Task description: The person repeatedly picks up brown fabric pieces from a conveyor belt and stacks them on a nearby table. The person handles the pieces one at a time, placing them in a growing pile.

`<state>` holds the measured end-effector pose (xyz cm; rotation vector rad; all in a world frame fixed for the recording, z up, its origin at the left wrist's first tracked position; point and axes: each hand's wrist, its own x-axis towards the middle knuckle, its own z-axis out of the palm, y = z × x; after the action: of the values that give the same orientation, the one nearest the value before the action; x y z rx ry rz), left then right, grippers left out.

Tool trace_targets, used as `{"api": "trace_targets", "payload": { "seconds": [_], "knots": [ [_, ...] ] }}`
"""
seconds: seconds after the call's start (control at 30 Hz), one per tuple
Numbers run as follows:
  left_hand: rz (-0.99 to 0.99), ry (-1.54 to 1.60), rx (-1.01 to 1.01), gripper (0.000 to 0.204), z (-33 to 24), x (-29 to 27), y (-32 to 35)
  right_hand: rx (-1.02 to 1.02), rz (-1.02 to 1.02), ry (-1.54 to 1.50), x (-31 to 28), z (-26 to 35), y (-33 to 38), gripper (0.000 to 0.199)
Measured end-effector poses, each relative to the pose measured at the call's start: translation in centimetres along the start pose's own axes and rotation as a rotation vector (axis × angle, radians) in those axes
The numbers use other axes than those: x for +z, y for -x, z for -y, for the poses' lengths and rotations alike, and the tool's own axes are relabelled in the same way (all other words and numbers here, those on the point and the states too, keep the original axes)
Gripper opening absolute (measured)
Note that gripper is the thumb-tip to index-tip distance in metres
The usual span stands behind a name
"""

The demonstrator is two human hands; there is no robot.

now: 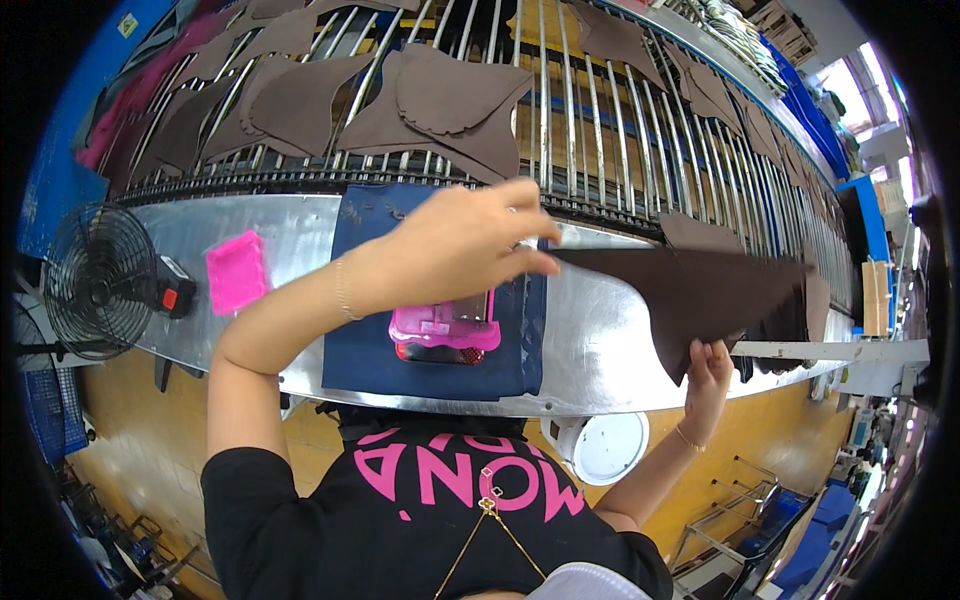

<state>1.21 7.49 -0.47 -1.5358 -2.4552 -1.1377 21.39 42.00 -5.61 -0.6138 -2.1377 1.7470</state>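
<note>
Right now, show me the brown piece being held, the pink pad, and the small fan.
brown piece [700,290], head view, middle of its flat face.
pink pad [237,271], head view, centre.
small fan [100,282], head view, grille hub.

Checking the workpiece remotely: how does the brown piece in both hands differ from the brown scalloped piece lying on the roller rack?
The held brown piece is lifted off the bench, gripped by the left hand and right hand; the scalloped piece lies flat on the rack, untouched. The held one tapers to a long point; the racked one has a wavy edge. Both are dark brown sheet material.

My metal worktop [600,345] spans mid-frame — a navy cloth [430,365] at centre bearing a pink box [445,328], a pink pad [237,271] left, a black fan [100,282] far left.
</note>
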Motion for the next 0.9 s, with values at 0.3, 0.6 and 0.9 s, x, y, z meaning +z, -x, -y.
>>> {"api": "trace_targets", "payload": {
  "seconds": [0.3,0.6,0.9],
  "knots": [
    [-0.219,0.108,-0.427,0.023,1.3,-5.6,4.9,0.237,0.091,-0.829,16.5,-6.6,-14.5,0.028],
    [-0.349,0.159,-0.6,0.023,2.7,-6.9,10.1,0.36,0.018,-1.011,25.6,-10.3,-22.7,0.015],
    [-0.343,0.275,-0.624,0.026,3.6,-5.2,9.8,0.025,0.077,-0.202,11.8,-4.2,-13.3,0.023]
  ]
}}
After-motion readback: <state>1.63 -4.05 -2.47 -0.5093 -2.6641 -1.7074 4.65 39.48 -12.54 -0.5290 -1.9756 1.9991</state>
